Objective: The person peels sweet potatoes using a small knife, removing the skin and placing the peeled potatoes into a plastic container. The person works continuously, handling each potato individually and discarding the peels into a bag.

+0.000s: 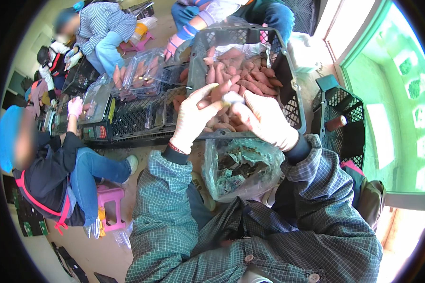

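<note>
My gloved left hand [189, 122] holds a sweet potato [219, 92] over a black plastic crate [298, 106]. My right hand [271, 120], gloved too, meets it there and pinches a blurred pale thing [233, 98], perhaps a cloth or paper, against the sweet potato's lower end. Many more sweet potatoes [256, 85] fill the crate below and beyond both hands. Crumpled paper [242, 49] lines the crate's far side. Under its near edge, between my legs, an open clear plastic bag [212, 177] holds scraps and dirt.
Left of the crate, clear plastic boxes [141, 76] of sweet potatoes stand on upturned black crates [127, 115], beside a scale [95, 132]. A co-worker's gloved hand [173, 46] is near them. A person on a pink stool [110, 208] sits left. At right stands another crate [340, 138] holding a reddish can [335, 123].
</note>
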Demonstrator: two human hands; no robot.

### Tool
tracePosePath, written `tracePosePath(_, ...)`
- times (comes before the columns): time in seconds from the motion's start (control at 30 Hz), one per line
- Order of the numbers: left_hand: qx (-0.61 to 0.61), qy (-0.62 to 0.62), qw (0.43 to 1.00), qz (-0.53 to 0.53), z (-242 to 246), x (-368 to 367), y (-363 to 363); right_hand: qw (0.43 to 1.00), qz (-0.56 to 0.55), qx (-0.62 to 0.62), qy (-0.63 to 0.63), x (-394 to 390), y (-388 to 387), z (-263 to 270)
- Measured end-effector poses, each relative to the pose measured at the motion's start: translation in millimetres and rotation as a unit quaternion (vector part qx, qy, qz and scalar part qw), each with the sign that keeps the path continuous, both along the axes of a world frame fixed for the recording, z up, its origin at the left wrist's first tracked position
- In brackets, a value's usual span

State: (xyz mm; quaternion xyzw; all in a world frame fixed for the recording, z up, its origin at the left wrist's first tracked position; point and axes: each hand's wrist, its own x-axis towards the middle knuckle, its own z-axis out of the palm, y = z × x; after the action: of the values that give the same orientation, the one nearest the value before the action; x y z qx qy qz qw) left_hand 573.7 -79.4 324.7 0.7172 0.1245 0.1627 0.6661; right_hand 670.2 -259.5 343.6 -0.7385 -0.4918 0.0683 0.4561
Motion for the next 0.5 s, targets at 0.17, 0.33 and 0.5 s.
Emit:
tracePosePath(0.17,0.238,-0.048,0.970,0.003,6.2,0.6,-11.2,0.968,0.024,0.090,0.235,8.2,-6.3,-0.2)
tracePosePath(0.33,0.258,-0.070,0.963,-0.018,3.8,0.3,-13.4,0.951,0.051,0.053,0.300,3.6,-5.5,3.0)
tracePosePath(0.5,0.270,-0.102,0.957,-0.020,-4.6,0.7,-12.4,0.981,0.038,0.041,0.186,7.4,-3.4,-7.2)
